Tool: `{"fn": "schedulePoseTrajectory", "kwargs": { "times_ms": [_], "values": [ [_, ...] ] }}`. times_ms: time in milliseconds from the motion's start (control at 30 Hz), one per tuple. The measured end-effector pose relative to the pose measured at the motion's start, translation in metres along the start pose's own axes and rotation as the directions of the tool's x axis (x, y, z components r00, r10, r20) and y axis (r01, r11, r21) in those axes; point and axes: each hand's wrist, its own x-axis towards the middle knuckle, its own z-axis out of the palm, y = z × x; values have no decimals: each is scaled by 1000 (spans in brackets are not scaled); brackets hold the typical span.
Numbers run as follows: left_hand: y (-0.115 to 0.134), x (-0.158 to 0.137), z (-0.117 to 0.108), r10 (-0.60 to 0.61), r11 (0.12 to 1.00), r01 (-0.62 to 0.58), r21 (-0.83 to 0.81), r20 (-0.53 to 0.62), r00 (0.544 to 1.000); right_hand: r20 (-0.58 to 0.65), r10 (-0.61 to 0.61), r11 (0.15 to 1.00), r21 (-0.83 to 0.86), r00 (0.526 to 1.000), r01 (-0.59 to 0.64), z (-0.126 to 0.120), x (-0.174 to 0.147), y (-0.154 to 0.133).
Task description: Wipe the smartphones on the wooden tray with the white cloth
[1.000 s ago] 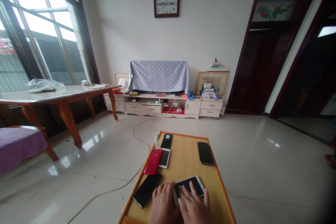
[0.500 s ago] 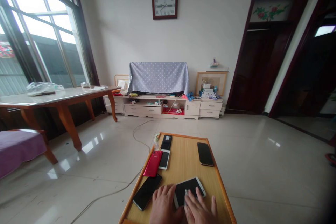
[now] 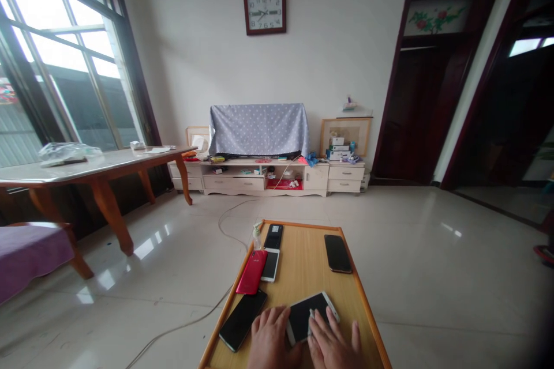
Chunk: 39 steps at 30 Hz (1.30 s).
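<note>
A white-framed smartphone [image 3: 306, 314] with a dark screen lies at a slant on the small wooden table [image 3: 303, 242]. My left hand [image 3: 272, 337] is curled at its left edge, thumb and fingers closed on that side. Across the lower right of the screen lies my right hand [image 3: 333, 340], fingers stretched. A small pale grey scrap, probably a cloth [image 3: 311, 313], shows at its fingertips, pressed against the glass; the rest is hidden. To the left are a black smartphone [image 3: 243, 320], a red smartphone [image 3: 251, 273] face down, and a smaller white smartphone [image 3: 270, 265].
A dark phone [image 3: 273, 236] and a pump bottle [image 3: 257, 237] stand at the far left corner. Another black phone [image 3: 337, 253] lies by the right rim. Beyond are a cable [image 3: 186, 320] on the floor, a dining table [image 3: 99, 167] and a low cabinet [image 3: 236, 183].
My right hand has slid slightly right over the screen with the pale scrap. My left hand stays at the phone's edge. The camera view has shifted a little.
</note>
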Motion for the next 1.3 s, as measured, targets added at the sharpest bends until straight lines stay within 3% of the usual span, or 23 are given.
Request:
{"fn": "schedulePoseTrajectory", "kwargs": {
  "times_ms": [100, 333, 667, 933, 1167, 1300],
  "values": [
    [1, -1, 1, 18, 1000, -18, 2, -31, 999, 4, -1, 1000, 7, 1000, 1, 0, -3, 3],
    [6, -4, -5, 35, 999, -35, 4, -52, 998, -59, 23, 1000, 4, 998, -23, -24, 25, -15],
    [9, -3, -6, 24, 1000, -23, 7, -43, 999, -9, 32, 999, -26, 999, -32, -5, -4, 10],
    [10, -3, -9, 25, 1000, -25, 10, -27, 999, -55, 68, 997, -22, 996, -69, -24, 32, -10],
    [9, -3, -10, 7, 1000, -7, -5, -11, 1000, -3, 52, 998, -20, 999, -52, -5, -1, 14],
    [14, -4, -14, 9, 1000, -9, 17, -8, 1000, -23, 47, 998, -41, 999, -48, -8, 1, 13]
  ]
}}
